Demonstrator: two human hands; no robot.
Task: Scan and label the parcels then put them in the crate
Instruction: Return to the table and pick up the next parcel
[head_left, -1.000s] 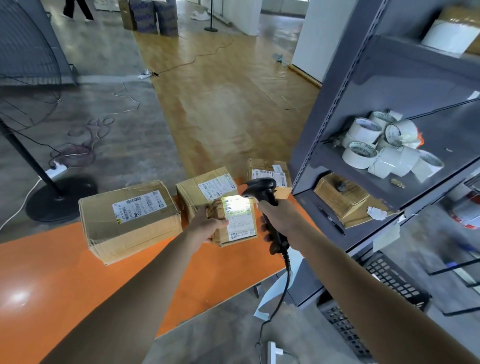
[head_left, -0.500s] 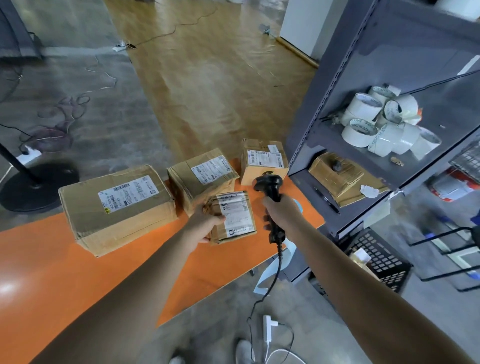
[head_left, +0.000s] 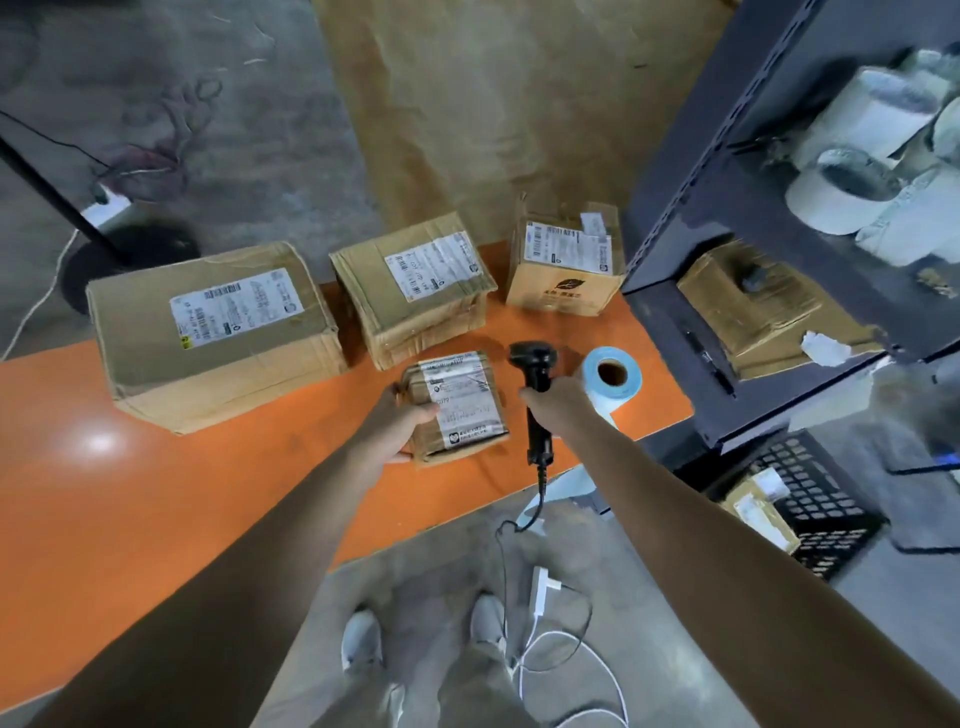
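Since it is a small taped cardboard parcel (head_left: 457, 405), it should be light and fairly stiff, though the glossy tape may slip. It is best held by its short sides, clear of the barcode. It lies by the table's (head_left: 156, 493) near edge towards the right corner, apparently resting on the top. The left hand (head_left: 402, 423) grips its left side. The right hand (head_left: 558, 402) is wrapped round the barcode scanner (head_left: 535, 374) just beside it, with the label roll (head_left: 610, 379) nearer the right edge. The black crate (head_left: 826, 499) stands on the floor beyond.
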